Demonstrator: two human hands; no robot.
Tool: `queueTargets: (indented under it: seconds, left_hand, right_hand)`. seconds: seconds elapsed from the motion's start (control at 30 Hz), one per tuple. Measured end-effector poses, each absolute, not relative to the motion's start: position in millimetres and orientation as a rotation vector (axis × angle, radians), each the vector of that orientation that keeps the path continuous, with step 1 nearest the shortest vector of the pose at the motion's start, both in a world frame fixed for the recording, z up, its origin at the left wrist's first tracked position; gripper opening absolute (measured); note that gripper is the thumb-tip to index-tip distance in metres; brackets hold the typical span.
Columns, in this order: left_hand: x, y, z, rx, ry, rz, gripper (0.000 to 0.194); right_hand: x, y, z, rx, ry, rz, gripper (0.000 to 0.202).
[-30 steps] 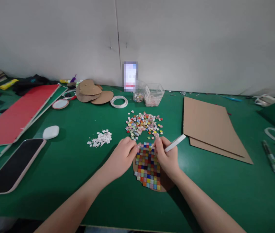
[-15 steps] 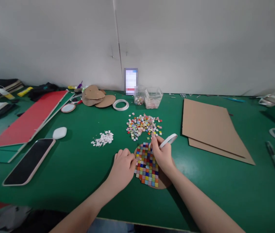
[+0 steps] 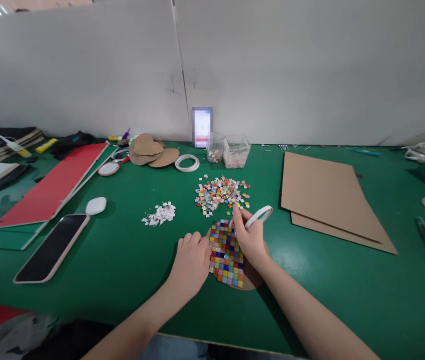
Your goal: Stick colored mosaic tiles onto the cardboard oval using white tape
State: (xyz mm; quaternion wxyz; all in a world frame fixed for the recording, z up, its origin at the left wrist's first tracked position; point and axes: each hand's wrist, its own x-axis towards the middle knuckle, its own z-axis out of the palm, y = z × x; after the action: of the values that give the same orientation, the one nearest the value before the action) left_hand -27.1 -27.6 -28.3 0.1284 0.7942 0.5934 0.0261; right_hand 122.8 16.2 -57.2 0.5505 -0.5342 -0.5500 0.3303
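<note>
A piece of cardboard (image 3: 253,277) with a curved edge lies flat in front of me, its left part covered by rows of small coloured mosaic tiles (image 3: 226,257). My left hand (image 3: 191,257) rests at its left edge, fingers curled and thumb side against the rim. Over the upper right of the tiles, my right hand (image 3: 250,237) is closed around white tweezers (image 3: 263,212). Their looped rear end sticks out to the right, and the tip points down at the tiles, partly hidden. Just beyond lies a heap of loose coloured tiles (image 3: 222,192).
White paper scraps (image 3: 161,214) lie left of the tile heap. Behind are a tape roll (image 3: 187,163), clear containers (image 3: 237,152) and a lit phone (image 3: 202,127). Cardboard sheets (image 3: 321,192) lie right; a dark phone (image 3: 52,250), earbud case (image 3: 96,205) and red board (image 3: 52,185) lie left.
The view has tilted and shifted slightly, so things at the sides sit a little further right. Both hands keep nearly the same place on the cardboard and tiles.
</note>
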Motion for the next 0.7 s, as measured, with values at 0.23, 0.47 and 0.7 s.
queueTargets:
  seconds: [0.23, 0.47, 0.7]
  left_hand:
    - [-20.6, -35.1, -29.8, 2.457, 1.804, 0.018, 0.029]
    - [-14.0, -36.2, -32.1, 2.500, 1.876, 0.013, 0.026]
    - [-19.6, -34.9, -37.5, 2.574, 1.858, 0.060, 0.023]
  right_hand:
    - [123.1, 15.2, -56.3, -1.274, -1.312, 0.789, 0.036]
    - [122.0, 14.6, -54.3, -1.262, -1.270, 0.791, 0.036]
    - [122.0, 15.5, -57.1, -1.250, -1.226, 0.768, 0.038]
